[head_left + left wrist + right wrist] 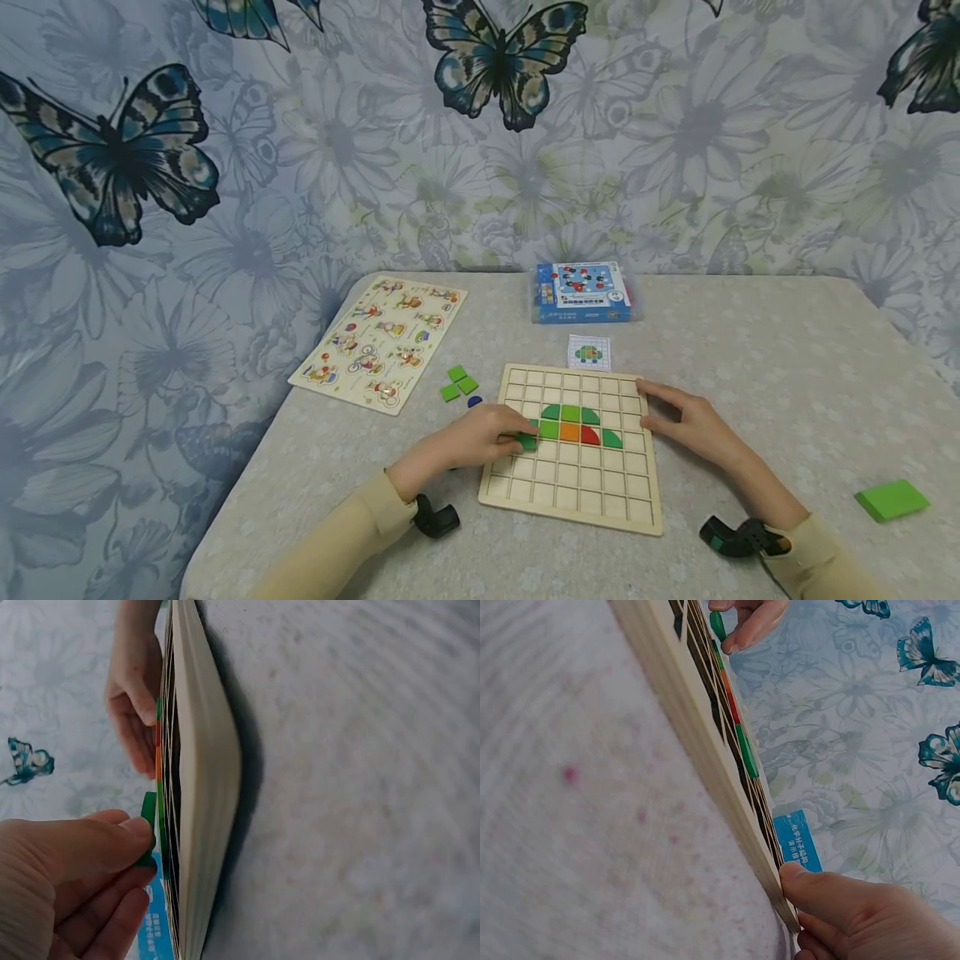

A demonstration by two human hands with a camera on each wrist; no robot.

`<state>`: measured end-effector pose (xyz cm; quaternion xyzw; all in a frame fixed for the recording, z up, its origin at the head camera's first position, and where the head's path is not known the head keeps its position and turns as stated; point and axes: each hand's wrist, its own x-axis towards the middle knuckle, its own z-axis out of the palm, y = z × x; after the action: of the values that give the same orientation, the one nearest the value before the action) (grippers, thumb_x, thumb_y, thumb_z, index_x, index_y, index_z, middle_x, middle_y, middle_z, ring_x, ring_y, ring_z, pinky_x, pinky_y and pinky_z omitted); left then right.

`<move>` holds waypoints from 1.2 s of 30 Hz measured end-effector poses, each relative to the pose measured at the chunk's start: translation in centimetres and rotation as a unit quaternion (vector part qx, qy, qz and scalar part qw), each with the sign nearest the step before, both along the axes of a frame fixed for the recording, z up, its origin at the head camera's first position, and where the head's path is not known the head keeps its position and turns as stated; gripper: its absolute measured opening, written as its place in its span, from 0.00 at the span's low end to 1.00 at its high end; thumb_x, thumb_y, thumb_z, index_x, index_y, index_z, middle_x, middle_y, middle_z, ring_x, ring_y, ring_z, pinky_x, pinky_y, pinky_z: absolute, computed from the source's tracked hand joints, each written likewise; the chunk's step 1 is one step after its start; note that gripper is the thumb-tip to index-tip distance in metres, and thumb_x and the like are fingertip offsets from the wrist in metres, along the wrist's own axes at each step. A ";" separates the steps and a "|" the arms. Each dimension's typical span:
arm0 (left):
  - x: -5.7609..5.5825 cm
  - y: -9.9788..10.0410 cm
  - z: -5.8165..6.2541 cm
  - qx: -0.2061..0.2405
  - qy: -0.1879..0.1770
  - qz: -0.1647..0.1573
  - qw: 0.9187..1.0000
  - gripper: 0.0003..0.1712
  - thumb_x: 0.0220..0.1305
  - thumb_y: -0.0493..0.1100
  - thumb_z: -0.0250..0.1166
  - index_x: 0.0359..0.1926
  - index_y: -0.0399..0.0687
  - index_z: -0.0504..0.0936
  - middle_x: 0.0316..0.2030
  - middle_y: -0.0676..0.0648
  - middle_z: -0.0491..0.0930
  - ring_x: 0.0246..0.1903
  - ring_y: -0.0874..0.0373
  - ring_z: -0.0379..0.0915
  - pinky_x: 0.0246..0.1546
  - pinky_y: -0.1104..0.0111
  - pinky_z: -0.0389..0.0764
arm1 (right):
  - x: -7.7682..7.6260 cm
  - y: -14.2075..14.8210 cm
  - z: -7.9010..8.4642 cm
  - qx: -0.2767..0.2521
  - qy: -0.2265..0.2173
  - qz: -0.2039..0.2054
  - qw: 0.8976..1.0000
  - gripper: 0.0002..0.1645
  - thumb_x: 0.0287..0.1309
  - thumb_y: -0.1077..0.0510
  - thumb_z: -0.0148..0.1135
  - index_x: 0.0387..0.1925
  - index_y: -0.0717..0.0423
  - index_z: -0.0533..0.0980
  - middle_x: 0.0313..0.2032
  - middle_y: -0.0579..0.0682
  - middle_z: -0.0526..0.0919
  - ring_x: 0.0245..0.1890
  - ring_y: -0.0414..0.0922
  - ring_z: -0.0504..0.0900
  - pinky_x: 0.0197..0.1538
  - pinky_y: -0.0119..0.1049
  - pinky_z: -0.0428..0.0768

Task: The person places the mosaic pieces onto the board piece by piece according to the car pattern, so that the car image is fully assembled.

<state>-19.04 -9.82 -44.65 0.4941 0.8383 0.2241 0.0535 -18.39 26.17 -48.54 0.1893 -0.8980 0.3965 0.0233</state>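
A wooden grid board (562,481) lies on the table, with green, orange and red tiles set in two rows near its middle. My left hand (480,435) is over the board's left side. Between its thumb and fingers it pinches a dark green tile (148,808), held on edge just off the board's surface; its full shape is partly covered. At the board's upper right, my right hand (693,423) touches the edge with its index finger and thumb. In the right wrist view the thumb (799,876) rests against the board's rim.
A small pattern card (588,352) lies behind the board, with a blue box (583,292) beyond it. Loose green squares (458,383) and a blue piece (475,402) lie left. An illustrated sheet (380,346) is farther left, a green block (892,500) far right.
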 end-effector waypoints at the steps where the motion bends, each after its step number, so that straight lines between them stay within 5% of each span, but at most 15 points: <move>1: 0.0 0.1 0.0 -0.004 -0.002 -0.002 1.000 0.18 0.62 0.38 0.65 0.53 0.44 0.81 0.47 0.50 0.81 0.46 0.64 0.75 0.48 0.76 0.73 | 0.0 0.0 0.0 0.000 0.001 0.000 1.000 0.37 0.55 0.51 0.68 0.63 0.62 0.69 0.62 0.61 0.69 0.62 0.62 0.65 0.59 0.57 0.65; 15: 0.0 0.2 -0.5 -0.022 0.001 -0.017 1.000 0.20 0.62 0.30 0.60 0.55 0.46 0.80 0.50 0.51 0.80 0.53 0.61 0.72 0.54 0.74 0.70 | -0.1 0.0 0.0 -0.010 -0.012 0.001 1.000 0.37 0.55 0.51 0.68 0.64 0.61 0.68 0.62 0.59 0.68 0.63 0.61 0.64 0.61 0.57 0.64; 24: 0.1 0.0 -0.4 0.007 0.023 0.005 1.000 0.17 0.61 0.34 0.65 0.52 0.43 0.82 0.46 0.48 0.82 0.48 0.58 0.76 0.50 0.73 0.73 | 0.0 0.0 -0.1 -0.004 -0.003 -0.002 1.000 0.37 0.55 0.51 0.68 0.63 0.62 0.69 0.62 0.60 0.69 0.62 0.61 0.65 0.59 0.57 0.65; 36: 0.2 0.0 -0.6 -0.010 0.020 0.020 1.000 0.17 0.62 0.34 0.64 0.52 0.47 0.82 0.47 0.50 0.81 0.51 0.58 0.74 0.54 0.74 0.70 | 0.0 0.0 0.0 -0.006 0.007 0.002 1.000 0.36 0.55 0.52 0.68 0.62 0.62 0.69 0.61 0.60 0.70 0.61 0.61 0.66 0.59 0.54 0.66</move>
<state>-18.79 -9.78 -45.24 0.4809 0.8513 0.2067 0.0377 -18.40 26.12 -48.59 0.1939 -0.8950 0.4006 0.0293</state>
